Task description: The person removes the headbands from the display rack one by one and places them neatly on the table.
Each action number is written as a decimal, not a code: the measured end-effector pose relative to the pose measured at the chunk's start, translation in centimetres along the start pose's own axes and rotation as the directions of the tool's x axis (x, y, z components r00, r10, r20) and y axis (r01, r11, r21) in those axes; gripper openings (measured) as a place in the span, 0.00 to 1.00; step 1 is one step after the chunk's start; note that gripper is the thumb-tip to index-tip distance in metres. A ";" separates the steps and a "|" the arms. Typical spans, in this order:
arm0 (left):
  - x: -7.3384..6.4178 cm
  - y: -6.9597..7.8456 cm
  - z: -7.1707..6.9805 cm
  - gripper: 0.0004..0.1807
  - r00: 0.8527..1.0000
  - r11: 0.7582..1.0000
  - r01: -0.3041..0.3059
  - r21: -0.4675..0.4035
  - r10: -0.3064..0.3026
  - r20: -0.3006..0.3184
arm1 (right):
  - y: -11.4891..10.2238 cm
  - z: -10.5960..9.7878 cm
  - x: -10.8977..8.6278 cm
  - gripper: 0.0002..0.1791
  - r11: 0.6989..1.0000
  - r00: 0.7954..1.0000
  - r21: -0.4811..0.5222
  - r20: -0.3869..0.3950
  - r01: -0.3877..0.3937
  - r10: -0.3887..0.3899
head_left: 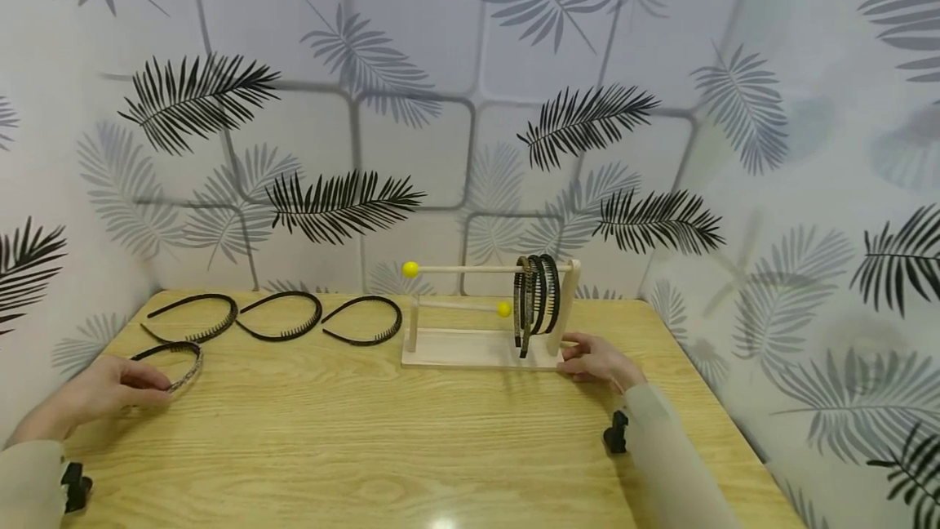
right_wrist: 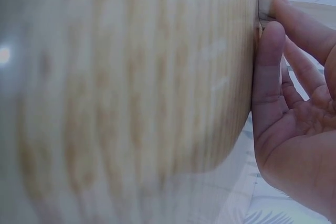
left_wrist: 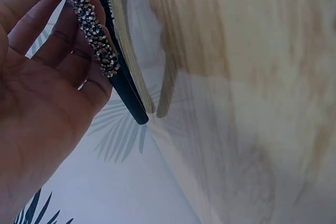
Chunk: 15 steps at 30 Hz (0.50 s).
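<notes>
At the table's left, my left hand (head_left: 110,394) pinches a headband (head_left: 192,370) set with glittering stones. In the left wrist view the stone-covered band (left_wrist: 92,24) runs down to a smooth dark end, and several fingers of the hand (left_wrist: 47,77) lie behind it. A wooden rack (head_left: 477,349) stands right of centre, with several dark headbands (head_left: 539,292) hung at the right end of its upper bar, one of them glittery. My right hand (head_left: 598,362) grips the right end of the rack's base. From the right wrist, thumb and forefinger (right_wrist: 278,45) meet at that base end.
Three black toothed headbands, left (head_left: 220,329), middle (head_left: 294,333) and right (head_left: 374,340), lie in a row along the back of the wooden table (head_left: 367,447). Yellow balls cap the rack's upper bar (head_left: 410,269) and lower bar (head_left: 503,309). A leaf-patterned backdrop (head_left: 411,145) rises behind.
</notes>
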<state>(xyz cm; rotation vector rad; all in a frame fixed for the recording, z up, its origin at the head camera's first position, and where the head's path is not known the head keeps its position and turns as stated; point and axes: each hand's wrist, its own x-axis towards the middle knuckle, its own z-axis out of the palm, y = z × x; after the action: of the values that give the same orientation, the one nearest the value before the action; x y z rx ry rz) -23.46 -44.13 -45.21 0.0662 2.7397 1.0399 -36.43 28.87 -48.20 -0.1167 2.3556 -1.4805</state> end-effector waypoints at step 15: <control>0.0 -1.2 -0.2 0.14 0.997 0.996 -0.076 0.053 0.077 -0.010 | 0.1 -0.1 0.2 0.41 1.000 1.000 -0.002 -0.001 0.006 -0.006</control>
<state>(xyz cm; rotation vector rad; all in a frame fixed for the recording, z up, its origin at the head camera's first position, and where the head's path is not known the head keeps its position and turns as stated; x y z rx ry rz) -23.45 -45.17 -45.87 0.1747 2.7954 0.9904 -36.61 28.97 -48.32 -0.1234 2.3596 -1.4810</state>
